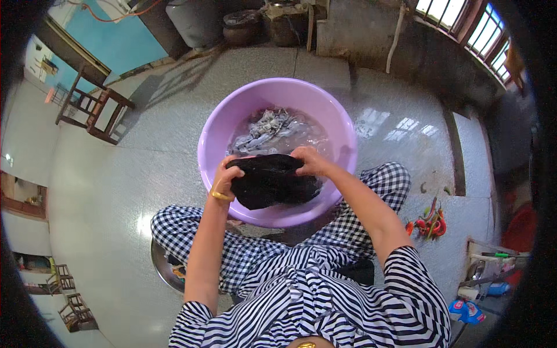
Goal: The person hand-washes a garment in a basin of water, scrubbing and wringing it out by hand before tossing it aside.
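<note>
A dark, black cloth point(274, 180) is stretched between my two hands over the near side of a purple plastic basin point(278, 87). My left hand point(226, 176), with a gold-coloured bangle at the wrist, grips its left end. Its upper right edge is pinched by my right hand point(310, 160). Beyond the cloth, water lies in the basin with a crumpled grey-and-white wet cloth point(274, 126) partly out of it. The dark cloth hides the basin's near floor and part of the near rim.
The basin stands on a grey tiled floor between my bent legs. Red and green chillies point(431, 224) lie at the right. A wooden stool point(98, 106) is at the upper left, with pots point(241, 28) along the far wall. A metal tray point(163, 269) sits beside my left leg.
</note>
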Demonstrator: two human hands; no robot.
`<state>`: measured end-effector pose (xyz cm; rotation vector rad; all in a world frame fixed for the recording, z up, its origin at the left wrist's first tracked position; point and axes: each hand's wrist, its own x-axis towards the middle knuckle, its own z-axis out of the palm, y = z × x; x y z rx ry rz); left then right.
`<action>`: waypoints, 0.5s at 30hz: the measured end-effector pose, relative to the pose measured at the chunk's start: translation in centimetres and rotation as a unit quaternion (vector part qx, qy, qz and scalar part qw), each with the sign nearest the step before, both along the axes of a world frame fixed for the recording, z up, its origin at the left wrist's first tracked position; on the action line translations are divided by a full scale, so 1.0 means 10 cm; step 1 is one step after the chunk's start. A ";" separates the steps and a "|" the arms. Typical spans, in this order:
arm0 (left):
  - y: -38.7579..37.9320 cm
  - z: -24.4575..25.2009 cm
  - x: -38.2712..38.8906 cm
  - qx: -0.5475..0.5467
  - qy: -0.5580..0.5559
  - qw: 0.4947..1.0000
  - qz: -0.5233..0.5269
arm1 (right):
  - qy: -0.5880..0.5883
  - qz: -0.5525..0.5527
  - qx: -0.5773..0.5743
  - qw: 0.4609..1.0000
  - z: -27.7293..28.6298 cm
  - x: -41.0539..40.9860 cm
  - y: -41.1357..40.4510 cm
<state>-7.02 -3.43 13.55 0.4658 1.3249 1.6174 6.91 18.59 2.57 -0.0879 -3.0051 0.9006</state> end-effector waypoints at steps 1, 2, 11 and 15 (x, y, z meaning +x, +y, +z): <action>-0.09 -0.11 -0.01 0.010 -0.062 0.996 0.061 | -0.050 -0.035 -0.208 0.976 0.04 -0.01 -0.06; -0.16 -0.23 -0.02 0.021 -0.123 0.985 0.122 | -0.100 -0.067 -0.406 0.906 0.08 -0.02 -0.12; 0.14 -1.22 0.25 0.071 -0.169 0.959 0.216 | 0.314 -0.189 -0.371 0.853 0.44 -0.43 -0.78; 0.17 -0.98 0.22 0.143 -0.299 0.908 0.258 | 0.270 -0.081 -0.171 0.944 0.76 -0.29 -1.61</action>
